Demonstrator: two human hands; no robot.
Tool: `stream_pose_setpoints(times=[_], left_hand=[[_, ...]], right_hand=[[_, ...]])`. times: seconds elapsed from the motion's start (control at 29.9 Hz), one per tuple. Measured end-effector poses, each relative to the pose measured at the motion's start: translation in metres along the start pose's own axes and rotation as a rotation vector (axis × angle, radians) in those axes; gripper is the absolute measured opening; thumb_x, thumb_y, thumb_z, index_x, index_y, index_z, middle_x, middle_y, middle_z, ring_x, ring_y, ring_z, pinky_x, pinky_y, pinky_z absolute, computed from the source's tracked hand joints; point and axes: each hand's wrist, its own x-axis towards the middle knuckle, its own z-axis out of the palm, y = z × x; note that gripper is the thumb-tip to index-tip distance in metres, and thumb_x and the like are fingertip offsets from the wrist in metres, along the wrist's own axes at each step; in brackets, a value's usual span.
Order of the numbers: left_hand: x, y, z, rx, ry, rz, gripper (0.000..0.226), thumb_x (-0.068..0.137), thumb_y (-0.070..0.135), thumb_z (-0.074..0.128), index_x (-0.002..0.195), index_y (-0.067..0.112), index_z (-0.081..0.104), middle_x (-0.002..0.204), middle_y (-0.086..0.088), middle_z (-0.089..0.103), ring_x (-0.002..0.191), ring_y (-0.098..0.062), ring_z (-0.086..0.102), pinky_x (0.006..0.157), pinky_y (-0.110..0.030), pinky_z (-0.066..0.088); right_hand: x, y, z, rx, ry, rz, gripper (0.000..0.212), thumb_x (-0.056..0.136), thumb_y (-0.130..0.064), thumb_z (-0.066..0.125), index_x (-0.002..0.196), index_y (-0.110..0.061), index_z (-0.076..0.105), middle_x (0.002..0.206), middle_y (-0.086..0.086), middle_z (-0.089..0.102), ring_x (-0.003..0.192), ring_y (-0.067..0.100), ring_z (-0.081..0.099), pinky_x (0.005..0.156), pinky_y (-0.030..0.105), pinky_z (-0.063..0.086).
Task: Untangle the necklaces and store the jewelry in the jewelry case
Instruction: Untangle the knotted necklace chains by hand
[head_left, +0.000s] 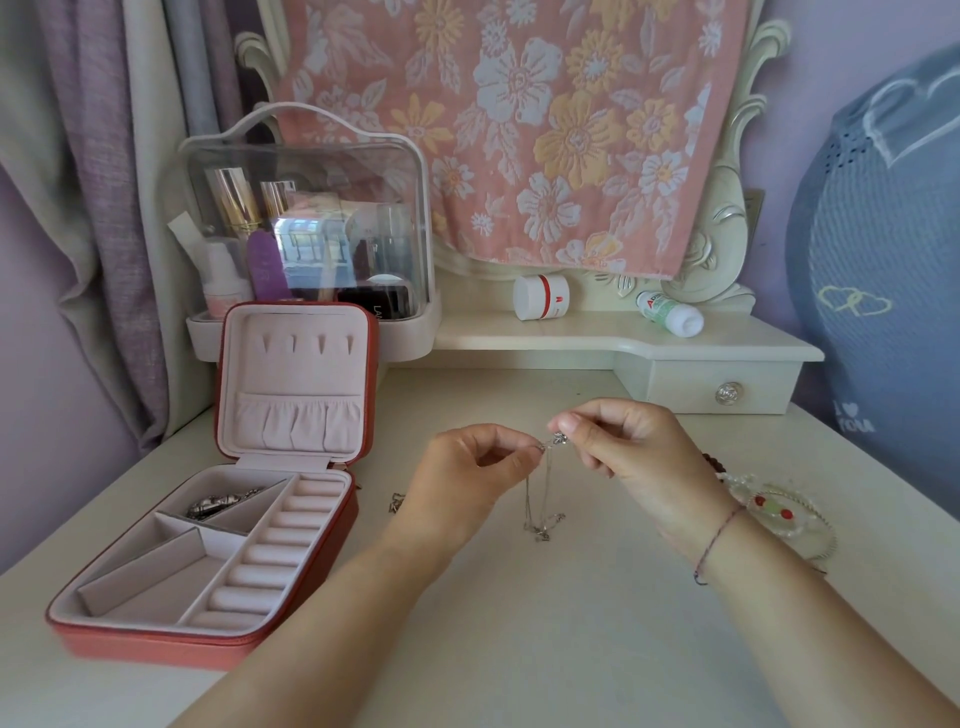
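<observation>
Necklaces hang vertically below both grips: left hand and right hand pinch their top; jewelry case lies leftward.

We hold the necklaces, thin silver chains tangled together. The left hand and right hand pinch them at the top, by a small pendant. The chains hang down and gather in a small heap below. The case, coral outside and pale pink inside, lies open to our left with its lid upright. Its back compartment holds silver jewelry, and ring rolls line its right side. A small silver piece lies just right of the case.
</observation>
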Motion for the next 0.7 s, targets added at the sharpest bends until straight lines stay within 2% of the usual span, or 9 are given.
stream_pose_setpoints(times=[0.07,0.17,0.23,0.33,0.4,0.47,0.53,0.6,0.7], left_hand=[[0.000,0.002,0.000,-0.028,-0.023,-0.023,0.014,0.089,0.013,0.066,0.076,0.016,0.068,0.072,0.006,0.066,0.071,-0.005,0.059,0.070,-0.013,0.046],[-0.001,0.008,-0.002,-0.247,-0.100,-0.117,0.028,0.096,0.014,0.049,0.068,0.013,0.055,0.076,-0.003,0.066,0.077,-0.015,0.060,0.078,-0.026,0.048],[-0.001,0.012,-0.004,-0.436,-0.120,-0.160,0.034,0.097,0.016,0.042,0.063,0.016,0.043,0.071,-0.006,0.063,0.075,-0.021,0.059,0.082,-0.033,0.048],[0.001,0.012,-0.009,-0.571,-0.047,-0.196,0.039,0.098,0.022,0.043,0.060,0.016,0.041,0.057,-0.005,0.050,0.063,-0.022,0.057,0.078,-0.035,0.049],[0.004,0.010,-0.010,-0.590,0.010,-0.233,0.040,0.097,0.024,0.047,0.058,0.016,0.043,0.053,-0.003,0.043,0.054,-0.020,0.053,0.075,-0.035,0.047],[0.006,0.007,-0.011,-0.563,0.061,-0.275,0.041,0.097,0.025,0.050,0.057,0.017,0.044,0.052,-0.002,0.041,0.050,-0.018,0.047,0.070,-0.033,0.045],[0.007,0.006,-0.011,-0.524,0.103,-0.296,0.040,0.096,0.024,0.052,0.057,0.017,0.045,0.051,-0.001,0.041,0.049,-0.017,0.042,0.064,-0.030,0.043],[0.008,0.005,-0.010,-0.495,0.125,-0.295,0.040,0.095,0.023,0.054,0.057,0.017,0.046,0.052,-0.001,0.042,0.051,-0.016,0.041,0.064,-0.029,0.043],[0.006,0.005,-0.008,-0.416,0.094,-0.227,0.036,0.096,0.024,0.054,0.061,0.016,0.052,0.056,-0.002,0.050,0.056,-0.015,0.046,0.066,-0.027,0.045]], right_hand=[[0.001,0.002,0.001,-0.027,0.027,0.002,0.013,0.089,-0.021,0.064,0.083,-0.014,0.073,0.052,-0.011,0.048,0.053,0.006,0.039,0.058,0.020,0.034],[0.004,0.004,-0.001,-0.014,0.112,-0.013,0.015,0.090,-0.020,0.062,0.079,-0.015,0.071,0.053,-0.011,0.047,0.055,0.010,0.038,0.058,0.026,0.033],[0.005,0.004,-0.004,0.009,0.189,-0.019,0.017,0.091,-0.019,0.060,0.077,-0.017,0.071,0.057,-0.008,0.048,0.054,0.009,0.040,0.058,0.022,0.035],[0.008,0.003,-0.010,0.142,0.277,0.008,0.022,0.093,-0.015,0.057,0.075,-0.018,0.070,0.060,-0.003,0.049,0.052,0.004,0.041,0.060,0.016,0.037],[0.009,0.002,-0.015,0.325,0.298,0.059,0.025,0.094,-0.015,0.056,0.074,-0.018,0.070,0.060,-0.002,0.050,0.053,0.007,0.042,0.067,0.022,0.040],[0.011,0.001,-0.021,0.510,0.280,0.123,0.019,0.093,-0.016,0.055,0.080,-0.014,0.069,0.059,-0.004,0.050,0.054,0.008,0.043,0.080,0.032,0.046],[0.012,0.000,-0.023,0.615,0.256,0.156,0.016,0.092,-0.016,0.055,0.085,-0.008,0.066,0.057,-0.003,0.048,0.054,0.009,0.042,0.088,0.035,0.050],[0.011,-0.001,-0.022,0.617,0.228,0.150,0.015,0.092,-0.015,0.054,0.085,-0.006,0.065,0.057,-0.002,0.046,0.052,0.010,0.040,0.084,0.033,0.055],[0.009,0.001,-0.019,0.470,0.191,0.113,0.016,0.089,-0.019,0.058,0.082,-0.010,0.069,0.057,-0.003,0.047,0.055,0.011,0.040,0.072,0.026,0.044]])
